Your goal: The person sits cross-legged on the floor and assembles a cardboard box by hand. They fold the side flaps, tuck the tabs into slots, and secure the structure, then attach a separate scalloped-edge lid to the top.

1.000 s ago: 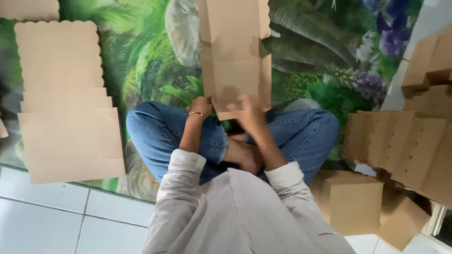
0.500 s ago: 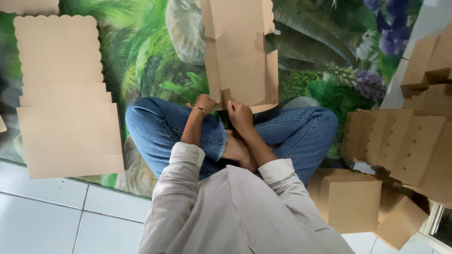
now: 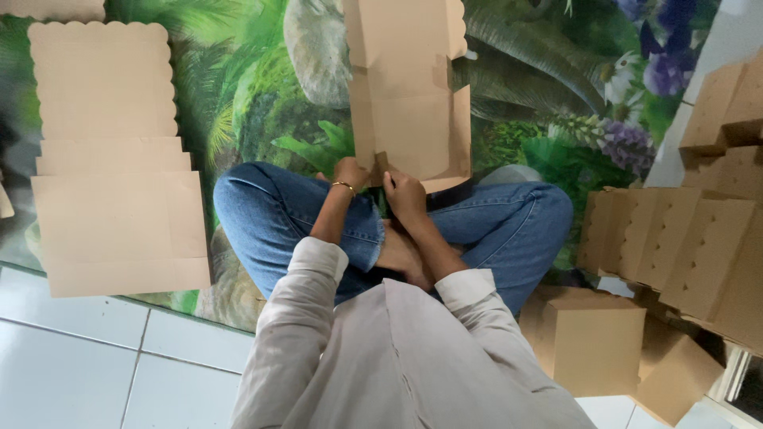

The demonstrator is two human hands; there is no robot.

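Above crossed legs, left hand and right hand pinching near edge of flat cardboard box blank, just beyond fingertips.

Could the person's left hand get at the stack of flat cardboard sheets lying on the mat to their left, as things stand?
Probably yes. The left hand is on the unfolded box blank, and only bare mat lies between it and the flat sheet stack, though it may need a stretch.

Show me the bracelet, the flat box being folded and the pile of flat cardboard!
bracelet (image 3: 343,185), head view, band at the wrist.
unfolded cardboard box (image 3: 409,103), head view, middle panel.
stack of flat cardboard sheets (image 3: 111,159), head view, top sheets.
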